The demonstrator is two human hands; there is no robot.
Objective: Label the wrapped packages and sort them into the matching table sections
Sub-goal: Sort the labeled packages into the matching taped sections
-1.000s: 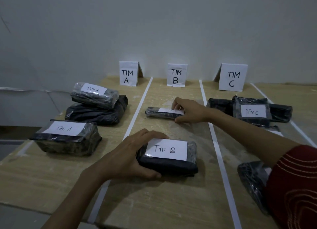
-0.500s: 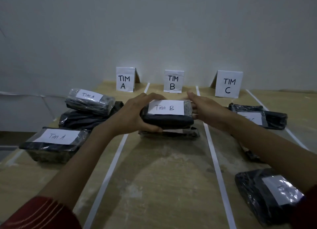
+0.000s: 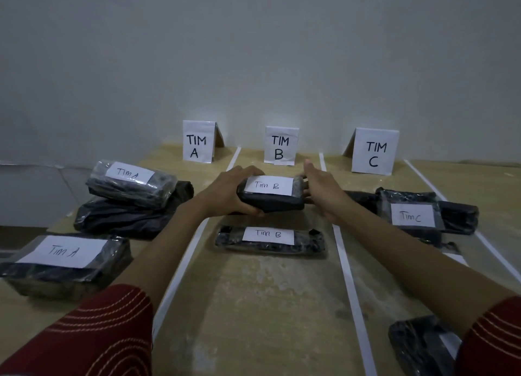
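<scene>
Where the pale wooden table point(image 3: 267, 305) is divided by white tape strips point(image 3: 349, 277), three sections are marked by folded paper signs. In the left section, a blocky front Tim A package point(image 3: 64, 275) in glossy film is recorded at the near edge. Behind it a rounded Tim A roll point(image 3: 129, 188) is laid on a crumpled black bundle point(image 3: 127, 220), before the TIM A sign point(image 3: 197, 143).

In the middle section, a rectangular held Tim B package point(image 3: 270, 200) is gripped at its left end by the left hand point(image 3: 225, 192), fingers curled over the top. It is held beyond a flat Tim B package point(image 3: 269, 246) and short of the TIM B sign point(image 3: 280, 145). The right hand point(image 3: 321, 189) is laid against its right end, fingers extended, not clasping.

In the right section, a Tim C package point(image 3: 406, 198) is stacked on dark wrapped bundles before the TIM C sign point(image 3: 373, 152). A wrinkled corner package point(image 3: 417, 344) lies nearest, its label unreadable.
</scene>
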